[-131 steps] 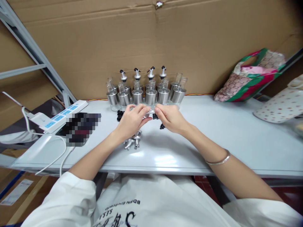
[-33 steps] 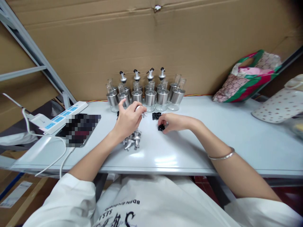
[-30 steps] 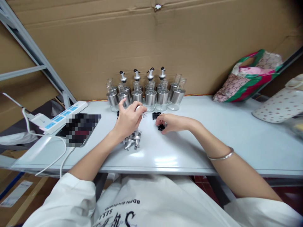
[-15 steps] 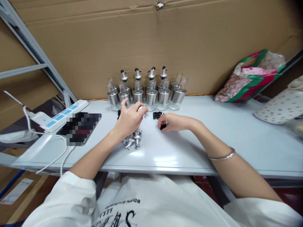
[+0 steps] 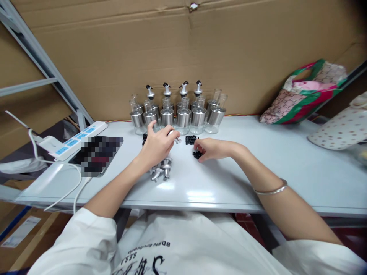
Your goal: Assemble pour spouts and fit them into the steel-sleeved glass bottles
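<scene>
My left hand [image 5: 160, 143] hovers over the small parts, thumb apart and fingers curled down; whether it holds anything is hidden. Beneath its wrist lies a pile of silver spouts [image 5: 166, 168]. Black pieces [image 5: 145, 138] show partly behind it, and small pale pieces [image 5: 178, 140] lie by its fingertips. My right hand [image 5: 204, 149] has its thumb and fingers apart around a small heap of black parts [image 5: 197, 154] on the table. Just behind that hand sits a row of black pieces [image 5: 190, 140].
Steel-and-glass bottles [image 5: 183, 117] stand along the cardboard wall [image 5: 183, 49], several with spouts. A power strip [image 5: 82, 139] and a phone [image 5: 100, 154] with cables lie left on the table [image 5: 229, 187]. At right are a patterned bag [image 5: 301, 99] and a dotted white item [image 5: 338, 126].
My right hand has shifted slightly right and its fingers have opened, showing more of the black heap. My left hand has barely moved.
</scene>
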Available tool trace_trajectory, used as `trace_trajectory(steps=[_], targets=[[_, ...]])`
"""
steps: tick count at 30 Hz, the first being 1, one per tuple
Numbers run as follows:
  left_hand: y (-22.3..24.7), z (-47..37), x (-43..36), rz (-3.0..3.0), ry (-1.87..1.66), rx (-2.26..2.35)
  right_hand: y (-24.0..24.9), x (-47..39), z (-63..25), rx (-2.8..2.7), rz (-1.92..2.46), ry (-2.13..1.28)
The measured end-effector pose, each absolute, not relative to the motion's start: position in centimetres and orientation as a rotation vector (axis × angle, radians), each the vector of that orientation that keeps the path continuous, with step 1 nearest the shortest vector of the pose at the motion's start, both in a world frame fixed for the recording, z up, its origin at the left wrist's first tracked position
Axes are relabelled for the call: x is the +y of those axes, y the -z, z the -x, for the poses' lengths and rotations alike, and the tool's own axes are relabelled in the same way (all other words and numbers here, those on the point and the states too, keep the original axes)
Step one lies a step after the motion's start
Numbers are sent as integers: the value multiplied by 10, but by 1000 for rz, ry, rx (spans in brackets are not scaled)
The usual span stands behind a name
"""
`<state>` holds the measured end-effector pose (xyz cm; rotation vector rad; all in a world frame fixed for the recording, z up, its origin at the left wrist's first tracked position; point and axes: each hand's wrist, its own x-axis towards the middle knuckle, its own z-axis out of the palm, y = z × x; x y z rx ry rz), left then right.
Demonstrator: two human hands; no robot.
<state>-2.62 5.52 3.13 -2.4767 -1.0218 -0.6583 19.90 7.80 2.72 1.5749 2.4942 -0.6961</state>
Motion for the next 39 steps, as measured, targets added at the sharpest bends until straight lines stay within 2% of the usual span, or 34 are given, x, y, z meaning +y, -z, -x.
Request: trace_trajectory(steps=[14, 35, 39], targets=[[-29, 26, 56, 2486, 593, -1033, -31, 73, -194, 2665, -1350, 655], [-24, 27, 59, 2485, 555, -994, -28, 74, -191, 2791, -1241, 650], [-21, 26, 61, 2451, 651, -985, -39, 71, -192, 3006, -1330, 656]])
